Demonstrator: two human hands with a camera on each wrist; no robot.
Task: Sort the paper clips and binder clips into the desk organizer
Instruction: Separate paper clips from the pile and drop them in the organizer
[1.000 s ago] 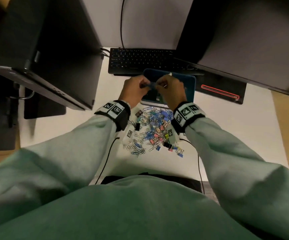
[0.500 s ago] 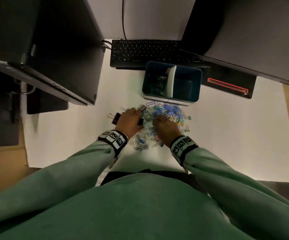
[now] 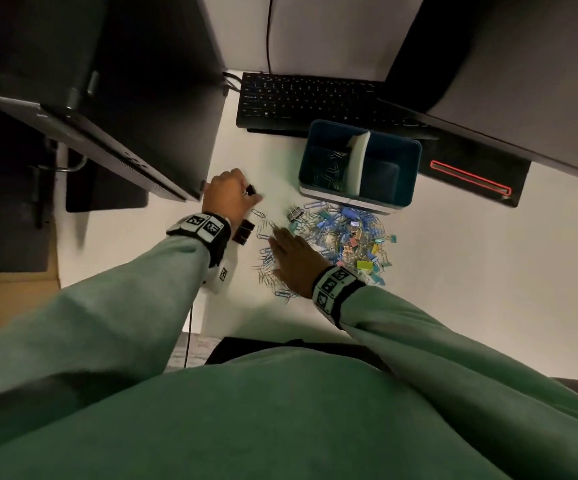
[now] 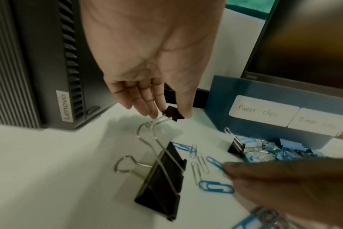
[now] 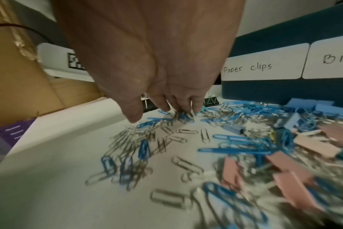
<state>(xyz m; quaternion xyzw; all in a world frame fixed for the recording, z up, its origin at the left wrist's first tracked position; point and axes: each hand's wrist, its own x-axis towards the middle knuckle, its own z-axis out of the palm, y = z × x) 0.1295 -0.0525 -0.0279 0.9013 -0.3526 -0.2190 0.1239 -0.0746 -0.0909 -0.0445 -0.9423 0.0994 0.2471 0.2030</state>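
Loose pile of paper clips [image 3: 318,247] and coloured binder clips [image 3: 367,251] lies on the white table [image 3: 471,271], just at 6 o'clock of the blue desk organizer [image 3: 408,168] and touching its front edge in places. Organizer has two compartments split by a white divider [image 3: 358,157]; the 9 o'clock compartment holds paper clips, contents of the 3 o'clock one cannot be made out. Front labels in the right wrist view read "Paper clips" [image 5: 262,68] and a partly cut-off "Bin" [image 5: 331,60]. Left hand [image 3: 228,199], at 9 o'clock of the pile, fingers pointing down, thumb and fingertips pinching a small black binder clip [image 4: 172,113] by its wire handle, lifted clear of the table. A large black binder clip [image 4: 162,178] stands on the table just beneath that hand, with a few blue and silver paper clips beside it; another small black binder clip [image 4: 236,147] sits at the pile's near edge. Right hand [image 3: 298,265] is over the 9 o'clock side of the pile, fingers extended downward, fingertips [image 5: 182,108] touching paper clips; nothing seen gripped. Hands are apart. At 12 o'clock of the organizer: black keyboard [image 3: 308,98]. Dark computer tower [image 4: 49,62] at 9 o'clock, monitor [image 3: 522,64] at 2 o'clock.
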